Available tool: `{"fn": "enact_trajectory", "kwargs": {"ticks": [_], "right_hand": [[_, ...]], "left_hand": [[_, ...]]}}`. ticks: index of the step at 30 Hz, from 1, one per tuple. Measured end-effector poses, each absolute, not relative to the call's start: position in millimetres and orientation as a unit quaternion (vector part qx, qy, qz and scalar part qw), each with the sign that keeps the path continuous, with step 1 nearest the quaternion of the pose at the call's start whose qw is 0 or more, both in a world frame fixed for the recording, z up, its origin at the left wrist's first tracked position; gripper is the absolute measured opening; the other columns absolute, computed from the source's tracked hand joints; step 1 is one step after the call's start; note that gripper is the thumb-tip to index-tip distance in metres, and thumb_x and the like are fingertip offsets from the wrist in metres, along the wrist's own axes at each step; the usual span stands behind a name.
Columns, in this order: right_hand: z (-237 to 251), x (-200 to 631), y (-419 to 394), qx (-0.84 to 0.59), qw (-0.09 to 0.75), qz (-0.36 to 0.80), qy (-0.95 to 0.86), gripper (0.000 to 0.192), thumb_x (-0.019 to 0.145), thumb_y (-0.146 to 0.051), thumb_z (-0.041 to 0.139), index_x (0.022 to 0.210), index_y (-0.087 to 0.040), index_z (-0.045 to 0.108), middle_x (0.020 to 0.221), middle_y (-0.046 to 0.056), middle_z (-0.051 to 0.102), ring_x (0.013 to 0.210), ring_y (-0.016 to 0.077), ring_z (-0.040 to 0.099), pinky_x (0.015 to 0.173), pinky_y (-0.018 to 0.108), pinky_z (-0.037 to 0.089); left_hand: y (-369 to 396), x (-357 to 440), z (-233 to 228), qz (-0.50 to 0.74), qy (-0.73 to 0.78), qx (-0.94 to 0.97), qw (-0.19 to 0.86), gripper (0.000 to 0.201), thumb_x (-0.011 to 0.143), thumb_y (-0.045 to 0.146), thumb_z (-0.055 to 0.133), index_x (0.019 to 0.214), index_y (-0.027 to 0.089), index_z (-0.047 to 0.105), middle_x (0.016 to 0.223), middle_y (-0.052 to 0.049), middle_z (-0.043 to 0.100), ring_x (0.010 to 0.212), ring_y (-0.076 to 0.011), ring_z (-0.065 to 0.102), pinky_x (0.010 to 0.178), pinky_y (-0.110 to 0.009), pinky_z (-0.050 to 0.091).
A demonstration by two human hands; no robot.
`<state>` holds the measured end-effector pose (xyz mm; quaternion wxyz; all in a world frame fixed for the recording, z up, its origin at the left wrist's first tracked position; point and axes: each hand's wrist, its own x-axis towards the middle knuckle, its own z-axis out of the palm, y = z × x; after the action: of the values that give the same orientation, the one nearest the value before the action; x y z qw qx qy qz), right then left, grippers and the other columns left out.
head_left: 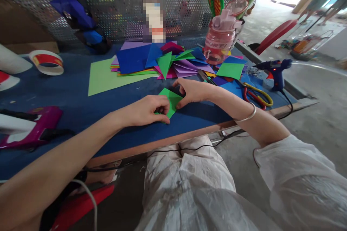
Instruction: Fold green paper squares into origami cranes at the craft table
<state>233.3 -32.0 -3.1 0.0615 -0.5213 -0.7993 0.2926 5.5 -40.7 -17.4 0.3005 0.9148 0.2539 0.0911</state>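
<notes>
A small piece of green paper (173,101) lies turned cornerwise on the blue table near its front edge. My left hand (151,110) covers its left side, fingers curled and thumb at the lower corner, closed on the paper. On the other side, my right hand (191,92) curves round the right corner, thumb touching the edge and index finger held apart from it. The paper under my left fingers is hidden. Behind both hands is a pile of coloured paper, with folded green pieces (164,63) and a blue sheet (132,59) on top.
A light green sheet (100,77) lies under the pile. To the right are scissors or pliers with red and yellow handles (258,94), a blue glue gun (276,74) and a pink bottle (219,39). A tape roll (47,62) and a purple device (40,126) are left.
</notes>
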Motion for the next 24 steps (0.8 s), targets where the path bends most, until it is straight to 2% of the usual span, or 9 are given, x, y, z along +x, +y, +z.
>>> {"fn": "enact_trajectory", "kwargs": {"ticks": [14,24], "right_hand": [[0,241,-21,-0.526,0.051,0.300,-0.794,0.088,0.068,-0.028,0.090,0.144,-0.014,0.049,0.105,0.001,0.070,0.083,0.0146,0.061,0.068,0.024,0.040],[1,246,-16,-0.514,0.064,0.327,-0.790,0.074,0.072,-0.018,0.089,0.138,-0.015,0.055,0.085,-0.004,0.068,0.073,0.0128,0.059,0.066,0.024,0.041]], "left_hand": [[-40,3,-19,0.093,0.229,0.929,0.275,0.031,0.093,0.044,0.069,0.077,0.019,0.062,0.082,0.001,0.061,0.075,-0.0144,0.057,0.072,-0.027,0.042],[-43,4,-17,0.085,0.238,0.931,0.264,0.031,0.094,0.044,0.067,0.077,0.019,0.060,0.082,0.000,0.060,0.074,-0.0151,0.057,0.071,-0.028,0.042]]}}
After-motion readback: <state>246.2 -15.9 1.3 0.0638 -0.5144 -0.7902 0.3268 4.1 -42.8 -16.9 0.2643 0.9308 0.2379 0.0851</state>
